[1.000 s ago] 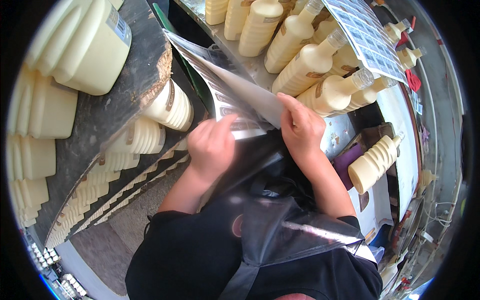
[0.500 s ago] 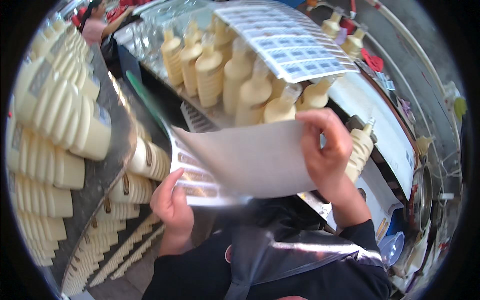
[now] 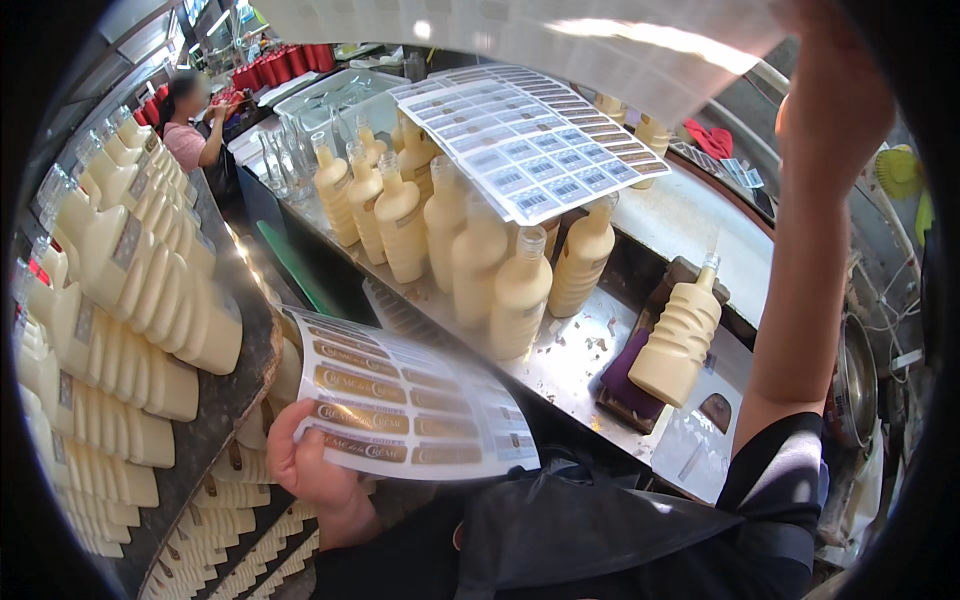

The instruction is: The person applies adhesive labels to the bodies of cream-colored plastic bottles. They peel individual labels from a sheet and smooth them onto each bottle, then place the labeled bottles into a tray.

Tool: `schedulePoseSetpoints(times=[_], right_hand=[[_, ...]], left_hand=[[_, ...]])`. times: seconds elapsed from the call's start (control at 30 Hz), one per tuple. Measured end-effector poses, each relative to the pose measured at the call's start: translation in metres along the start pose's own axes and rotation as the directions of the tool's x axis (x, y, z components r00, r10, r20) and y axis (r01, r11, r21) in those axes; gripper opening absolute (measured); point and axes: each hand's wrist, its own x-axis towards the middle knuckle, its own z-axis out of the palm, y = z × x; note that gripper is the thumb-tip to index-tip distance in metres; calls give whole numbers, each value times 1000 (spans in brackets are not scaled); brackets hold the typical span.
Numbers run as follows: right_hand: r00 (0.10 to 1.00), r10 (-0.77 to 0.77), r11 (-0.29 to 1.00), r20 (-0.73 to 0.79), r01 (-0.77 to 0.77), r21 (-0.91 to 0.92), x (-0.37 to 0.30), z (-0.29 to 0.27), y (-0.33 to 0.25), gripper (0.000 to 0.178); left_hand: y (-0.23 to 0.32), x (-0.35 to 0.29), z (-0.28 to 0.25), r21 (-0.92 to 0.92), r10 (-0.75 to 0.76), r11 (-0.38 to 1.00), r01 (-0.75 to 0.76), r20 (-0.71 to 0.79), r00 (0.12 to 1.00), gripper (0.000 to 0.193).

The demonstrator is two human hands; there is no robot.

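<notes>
Steel sheeting covers the worktop [image 3: 575, 365], which runs from the far left corner toward the right edge of the view and shows scuffs and small dark flecks on its bare part. Cream-coloured plastic bottles [image 3: 470, 260] with narrow necks stand on it in a tight cluster, and a large sheet of small barcode stickers [image 3: 530, 135] lies across their tops. One ribbed bottle [image 3: 678, 335] stands apart to the right, on a dark purple block. Farther right the worktop gives way to a pale surface with red cloth [image 3: 710, 138] on it.

Along the left side, a dark curved shelf [image 3: 235, 400] carries rows of the same cream bottles lying on their sides [image 3: 130, 300], with more rows stacked below it. At the far end of the room a second person [image 3: 190, 125] in a pink top stands by a row of red containers [image 3: 275, 68].

Low in the view, the left hand [image 3: 310, 465] holds a sheet of gold and white labels [image 3: 405, 405], its fingers curled under the sheet's near left edge and the thumb on top; the sheet is roughly level, just in front of the worktop's edge. The right hand [image 3: 830, 95] is raised high at the upper right, gripping a blank pale backing sheet [image 3: 560, 40] that spans the top of the view; its fingers are closed on the sheet's right end.
</notes>
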Motion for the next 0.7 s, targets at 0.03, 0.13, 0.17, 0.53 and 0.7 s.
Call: schedulePoseSetpoints(times=[0.03,0.13,0.17,0.53,0.7], right_hand=[[999,-16,988,48,23,-152,-8,-3,-2,15],[815,96,994,572,-52,-94,-67,-34,-18,20],[707,61,996,704,-86,1,-85,-39,-19,19],[558,207,970,804,-12,-241,-157,-86,4,13],[613,115,976,782,79,-205,-158,-88,17,17]], left_hand=[[2,1,-2,50,9,999,-8,-3,1000,40],[4,1,-7,3,48,999,-48,29,998,40],[5,1,-8,11,45,999,-45,22,999,39],[15,10,7,17,58,998,-57,-35,998,38],[17,15,12,-12,78,997,-79,-63,995,38]])
